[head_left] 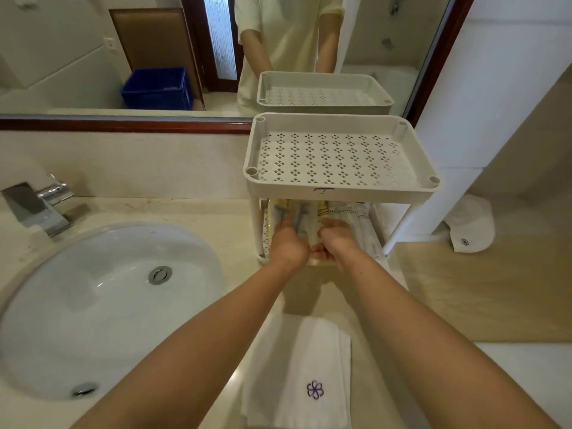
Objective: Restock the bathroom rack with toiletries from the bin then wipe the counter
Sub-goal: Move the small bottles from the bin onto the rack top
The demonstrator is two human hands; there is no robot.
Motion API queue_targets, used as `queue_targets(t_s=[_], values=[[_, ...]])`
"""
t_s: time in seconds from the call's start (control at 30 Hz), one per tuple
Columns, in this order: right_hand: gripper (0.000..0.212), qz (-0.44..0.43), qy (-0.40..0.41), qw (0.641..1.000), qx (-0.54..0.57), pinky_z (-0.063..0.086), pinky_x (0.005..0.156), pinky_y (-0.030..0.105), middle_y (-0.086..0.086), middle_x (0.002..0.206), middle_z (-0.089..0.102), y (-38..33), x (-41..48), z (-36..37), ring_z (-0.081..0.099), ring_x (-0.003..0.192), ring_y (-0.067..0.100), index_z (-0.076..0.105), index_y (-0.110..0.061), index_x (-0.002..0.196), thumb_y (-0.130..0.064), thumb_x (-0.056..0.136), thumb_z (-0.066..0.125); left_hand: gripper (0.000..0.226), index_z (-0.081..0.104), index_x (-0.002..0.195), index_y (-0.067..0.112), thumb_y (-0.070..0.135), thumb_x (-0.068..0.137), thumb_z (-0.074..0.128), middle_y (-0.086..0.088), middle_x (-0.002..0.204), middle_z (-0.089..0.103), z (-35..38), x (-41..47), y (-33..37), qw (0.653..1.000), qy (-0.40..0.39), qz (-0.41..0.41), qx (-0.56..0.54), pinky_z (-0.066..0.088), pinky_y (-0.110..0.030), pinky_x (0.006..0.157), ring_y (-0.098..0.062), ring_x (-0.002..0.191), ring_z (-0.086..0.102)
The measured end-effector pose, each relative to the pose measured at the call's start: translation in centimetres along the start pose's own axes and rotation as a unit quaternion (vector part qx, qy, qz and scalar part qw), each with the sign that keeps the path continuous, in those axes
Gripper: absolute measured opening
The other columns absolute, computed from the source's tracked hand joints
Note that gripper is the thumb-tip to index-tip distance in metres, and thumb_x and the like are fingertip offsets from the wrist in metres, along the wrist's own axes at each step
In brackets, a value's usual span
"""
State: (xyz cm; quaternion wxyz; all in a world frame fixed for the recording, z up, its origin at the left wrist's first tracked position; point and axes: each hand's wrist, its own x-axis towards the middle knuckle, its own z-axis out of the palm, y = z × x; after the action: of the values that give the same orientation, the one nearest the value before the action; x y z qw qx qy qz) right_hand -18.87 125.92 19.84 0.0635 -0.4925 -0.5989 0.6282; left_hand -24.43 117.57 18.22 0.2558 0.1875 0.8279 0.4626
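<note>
Packets of wrapped toiletries (297,218) lie on the lower shelf of the rack (340,193), under its top tier. They look light, crinkly and slippery, best pinched by their near ends. The right hand (338,240) curls round some; the left hand (288,244) reaches onto them, its grip untellable.

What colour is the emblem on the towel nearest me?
Purple emblem on the white towel; head view.

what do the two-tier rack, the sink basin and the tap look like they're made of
Pale perforated two-tier rack: moulded plastic by the look, matte, with one-piece rims and punched holes.
White oval sink basin: probably glazed ceramic, glossy with soft highlights.
Angular silver tap: likely chrome-plated metal, given its mirror-like reflections.
</note>
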Motion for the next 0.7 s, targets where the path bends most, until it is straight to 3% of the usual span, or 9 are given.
queue_targets(t_s=[0.07, 0.23, 0.3, 0.4, 0.57, 0.7], values=[[0.048, -0.011, -0.003, 1.000, -0.001, 0.046, 0.038, 0.021, 0.016, 0.095, 0.066, 0.7, -2.0, -0.4, 0.061, 0.050, 0.016, 0.042, -0.015, 0.140, -0.001, 0.095, 0.036, 0.068, 0.032, 0.148, 0.015, -0.006, 0.086, 0.050, -0.004, 0.147, 0.041, -1.0, -2.6, 0.5, 0.999, -0.011, -0.001, -0.032, 0.041, -0.021, 0.091, -0.024, 0.129, 0.046], [0.043, -0.009, 0.001, 1.000, 0.021, 0.052, 0.050, 0.024, 0.014, 0.118, 0.062, 2.2, -7.6, -1.0, 0.068, 0.075, 0.018, 0.048, -0.012, 0.136, -0.003, 0.094, 0.045, 0.043, 0.047, 0.133, 0.010, -0.002, 0.091, 0.043, -0.009, 0.127, 0.056, -4.6, -7.8, 1.0, 0.995, -0.027, -0.059, -0.082, 0.050, -0.031, 0.088, -0.021, 0.106, 0.056], [0.043, -0.010, 0.014, 1.000, 0.024, 0.054, 0.060, 0.025, 0.009, 0.107, 0.064, 2.4, -10.5, -1.0, 0.065, 0.081, 0.016, 0.051, -0.012, 0.133, -0.004, 0.090, 0.050, 0.036, 0.050, 0.129, 0.011, 0.005, 0.094, 0.046, -0.008, 0.115, 0.061, -6.4, -9.7, 1.2, 0.992, -0.044, -0.077, -0.094, 0.051, -0.038, 0.094, -0.024, 0.106, 0.060], [0.033, -0.022, 0.034, 0.998, 0.039, 0.050, 0.064, 0.026, 0.001, 0.088, 0.061, 2.8, -15.0, -0.8, 0.059, 0.076, 0.013, 0.056, -0.011, 0.123, -0.007, 0.091, 0.054, 0.032, 0.050, 0.126, 0.009, 0.009, 0.095, 0.048, -0.002, 0.091, 0.060, -8.7, -12.3, 1.2, 0.987, -0.060, -0.089, -0.121, 0.052, -0.037, 0.085, -0.021, 0.088, 0.060], [0.034, -0.072, 0.057, 0.995, 0.030, 0.048, 0.082, 0.031, -0.002, 0.089, 0.061, 3.6, -19.9, 1.1, 0.057, 0.081, 0.010, 0.060, -0.012, 0.122, -0.008, 0.089, 0.056, 0.030, 0.052, 0.124, 0.009, 0.011, 0.095, 0.052, -0.003, 0.095, 0.058, -12.0, -15.2, 0.2, 0.982, -0.083, -0.073, -0.151, 0.052, -0.035, 0.083, -0.017, 0.085, 0.060], [0.032, -0.112, 0.054, 0.992, 0.034, 0.046, 0.079, 0.024, -0.003, 0.096, 0.060, 4.2, -22.1, 3.2, 0.057, 0.086, 0.007, 0.059, -0.013, 0.123, -0.010, 0.090, 0.058, 0.028, 0.053, 0.121, 0.012, 0.012, 0.093, 0.055, -0.004, 0.099, 0.060, -14.4, -16.8, -1.3, 0.981, -0.080, -0.055, -0.167, 0.052, -0.037, 0.087, -0.016, 0.088, 0.062]])
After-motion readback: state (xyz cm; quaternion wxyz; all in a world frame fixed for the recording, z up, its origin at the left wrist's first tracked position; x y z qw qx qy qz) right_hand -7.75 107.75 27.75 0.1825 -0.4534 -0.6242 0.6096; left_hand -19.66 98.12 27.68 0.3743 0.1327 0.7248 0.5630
